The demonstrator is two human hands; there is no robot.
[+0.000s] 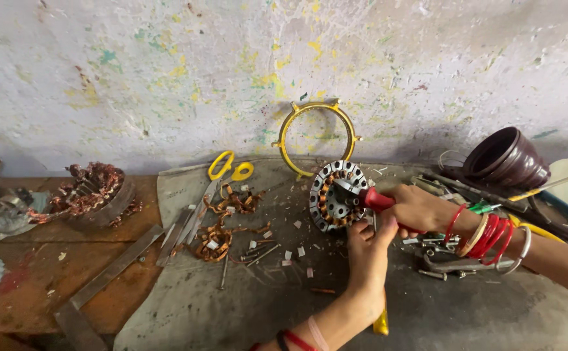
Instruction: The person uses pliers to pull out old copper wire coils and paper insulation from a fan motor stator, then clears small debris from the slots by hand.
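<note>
Copper-wound, the round grey metal motor stator (pixel 337 195) is stood on edge on the grey mat (pixel 232 305), near the middle of the bench. A red-handled tool (pixel 376 199) is gripped by the right hand (pixel 420 211), fingers fully wrapped round the handle, its tip pressed against the stator. The left hand (pixel 368 250) is raised just below it, fingers curled; whether anything is held cannot be told. Yellow-handled scissors (pixel 228 170) are laid well to the left.

Right hand (pixel 420 209) gripping red-handled tool (pixel 376 199), stator (pixel 338 195), left hand (pixel 367 255)
</note>
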